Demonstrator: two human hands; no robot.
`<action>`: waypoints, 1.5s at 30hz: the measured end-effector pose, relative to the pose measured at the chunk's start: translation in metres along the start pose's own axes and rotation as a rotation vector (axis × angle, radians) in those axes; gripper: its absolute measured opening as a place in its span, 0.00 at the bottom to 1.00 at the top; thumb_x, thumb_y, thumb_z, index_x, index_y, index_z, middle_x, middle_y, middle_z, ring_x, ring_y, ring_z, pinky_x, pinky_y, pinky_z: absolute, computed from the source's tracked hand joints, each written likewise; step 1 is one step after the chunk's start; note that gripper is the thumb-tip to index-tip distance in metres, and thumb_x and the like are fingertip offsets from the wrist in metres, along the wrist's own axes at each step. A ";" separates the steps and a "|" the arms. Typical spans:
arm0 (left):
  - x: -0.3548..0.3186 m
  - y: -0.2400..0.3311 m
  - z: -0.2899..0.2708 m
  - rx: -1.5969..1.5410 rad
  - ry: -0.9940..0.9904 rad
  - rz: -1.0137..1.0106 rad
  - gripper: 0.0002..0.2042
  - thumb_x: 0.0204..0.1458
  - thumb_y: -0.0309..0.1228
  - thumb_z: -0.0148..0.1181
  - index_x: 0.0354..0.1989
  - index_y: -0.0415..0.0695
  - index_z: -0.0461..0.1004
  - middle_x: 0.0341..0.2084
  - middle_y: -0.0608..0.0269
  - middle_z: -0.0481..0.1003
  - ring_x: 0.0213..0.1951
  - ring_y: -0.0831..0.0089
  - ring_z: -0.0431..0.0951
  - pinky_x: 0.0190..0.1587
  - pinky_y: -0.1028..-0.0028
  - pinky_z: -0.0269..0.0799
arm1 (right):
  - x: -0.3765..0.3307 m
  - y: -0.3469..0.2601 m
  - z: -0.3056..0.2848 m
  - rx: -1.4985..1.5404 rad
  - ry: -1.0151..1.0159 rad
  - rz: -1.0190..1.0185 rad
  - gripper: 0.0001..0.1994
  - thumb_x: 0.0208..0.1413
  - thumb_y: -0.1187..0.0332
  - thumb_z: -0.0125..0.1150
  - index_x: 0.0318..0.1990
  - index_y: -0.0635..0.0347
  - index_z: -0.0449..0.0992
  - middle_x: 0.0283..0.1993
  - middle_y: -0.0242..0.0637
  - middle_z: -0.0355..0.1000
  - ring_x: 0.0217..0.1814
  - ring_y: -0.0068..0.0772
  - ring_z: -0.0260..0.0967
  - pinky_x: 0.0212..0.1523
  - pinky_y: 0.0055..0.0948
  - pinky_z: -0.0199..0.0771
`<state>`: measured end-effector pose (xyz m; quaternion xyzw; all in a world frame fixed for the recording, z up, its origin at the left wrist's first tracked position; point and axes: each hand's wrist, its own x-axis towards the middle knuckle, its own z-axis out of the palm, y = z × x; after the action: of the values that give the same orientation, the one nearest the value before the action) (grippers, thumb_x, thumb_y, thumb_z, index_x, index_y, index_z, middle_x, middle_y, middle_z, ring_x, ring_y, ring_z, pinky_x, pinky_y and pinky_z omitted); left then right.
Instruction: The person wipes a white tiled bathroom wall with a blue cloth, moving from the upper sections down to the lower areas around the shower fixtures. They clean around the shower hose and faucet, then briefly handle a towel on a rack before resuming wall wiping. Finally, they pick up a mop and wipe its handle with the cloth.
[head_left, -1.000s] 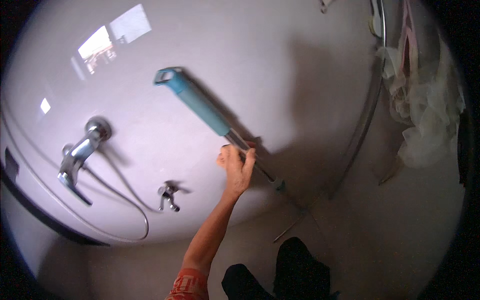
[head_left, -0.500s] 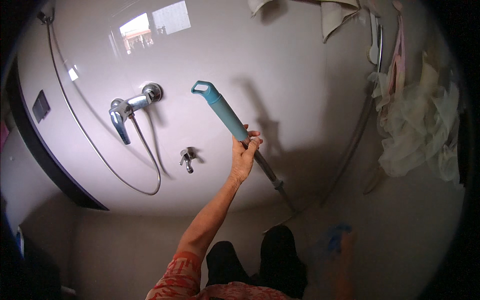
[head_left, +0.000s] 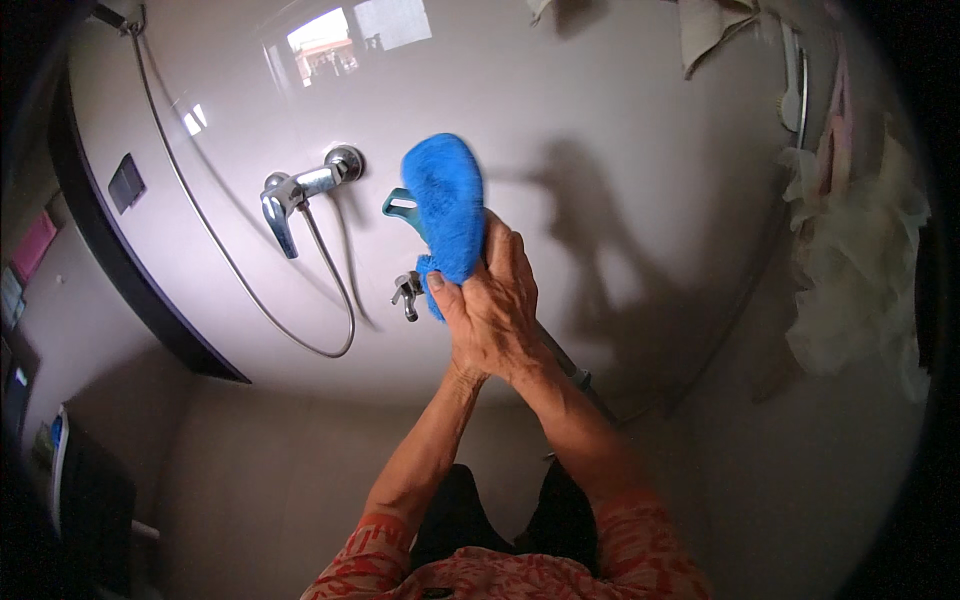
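Together, both hands [head_left: 490,310] hold a blue mop pad [head_left: 445,210].

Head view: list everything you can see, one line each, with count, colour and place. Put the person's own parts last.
Fluffy cleaning pad: 1, bright blue, centre, above both hands.
Mop head frame: 1, teal, showing at the pad's left edge.
Pole: 1, dark grey, running down-right from under the hands.
Mixer tap: 1, chrome, on the wall left of the pad.
Small tap: 1, chrome, below the mixer tap.
Shower hose: 1, silver, looping down the wall at left.
Wall: 1, glossy pale, behind everything.
Hanging cloths: several, cream and white, at right.
Left hand: 1, gripping the pad's lower end.
Right hand: 1, against the pad, beside the left hand.
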<state>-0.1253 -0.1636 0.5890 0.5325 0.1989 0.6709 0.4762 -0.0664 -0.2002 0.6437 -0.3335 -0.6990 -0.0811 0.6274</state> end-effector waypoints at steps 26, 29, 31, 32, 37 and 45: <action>-0.009 -0.019 0.007 0.088 0.199 0.022 0.14 0.55 0.38 0.54 0.41 0.42 0.62 0.24 0.65 0.68 0.27 0.77 0.69 0.30 0.75 0.69 | -0.116 0.070 -0.016 -0.089 -0.198 0.138 0.26 0.44 0.67 0.63 0.53 0.60 0.65 0.45 0.48 0.62 0.45 0.48 0.61 0.44 0.45 0.64; -0.006 -0.020 -0.012 0.088 0.216 0.002 0.11 0.55 0.37 0.54 0.39 0.46 0.64 0.23 0.71 0.64 0.26 0.78 0.66 0.25 0.74 0.67 | -0.135 0.079 -0.004 -0.248 -0.272 0.226 0.28 0.46 0.66 0.60 0.56 0.62 0.61 0.45 0.48 0.59 0.45 0.47 0.59 0.43 0.45 0.63; -0.006 -0.020 -0.005 -0.016 0.199 0.050 0.10 0.53 0.35 0.57 0.35 0.45 0.64 0.19 0.70 0.63 0.23 0.81 0.64 0.25 0.78 0.64 | -0.159 0.095 0.004 -0.314 -0.351 0.326 0.26 0.47 0.66 0.59 0.55 0.64 0.62 0.42 0.48 0.59 0.43 0.47 0.59 0.43 0.45 0.63; -0.006 -0.021 -0.010 -0.025 0.231 0.051 0.09 0.53 0.35 0.57 0.33 0.45 0.64 0.17 0.70 0.62 0.21 0.81 0.63 0.24 0.78 0.63 | -0.169 0.100 0.005 -0.316 -0.395 0.347 0.25 0.47 0.66 0.59 0.54 0.64 0.63 0.41 0.47 0.59 0.43 0.46 0.59 0.43 0.45 0.63; -0.009 -0.009 -0.026 -0.037 0.307 0.112 0.11 0.53 0.34 0.57 0.24 0.47 0.62 0.09 0.73 0.55 0.12 0.82 0.57 0.17 0.76 0.58 | -0.190 0.115 -0.011 -0.107 -0.489 0.394 0.17 0.47 0.66 0.60 0.44 0.63 0.68 0.40 0.46 0.59 0.43 0.46 0.59 0.43 0.45 0.62; -0.012 0.046 -0.021 0.032 0.117 0.092 0.15 0.55 0.39 0.52 0.19 0.51 0.57 0.08 0.77 0.50 0.11 0.84 0.47 0.16 0.80 0.48 | -0.143 0.053 0.007 0.038 -0.310 0.263 0.17 0.47 0.68 0.61 0.45 0.62 0.69 0.45 0.45 0.60 0.46 0.47 0.61 0.42 0.44 0.67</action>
<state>-0.1642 -0.1902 0.6115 0.5085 0.2122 0.7188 0.4240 -0.0432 -0.2086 0.4930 -0.4184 -0.7392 0.0669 0.5235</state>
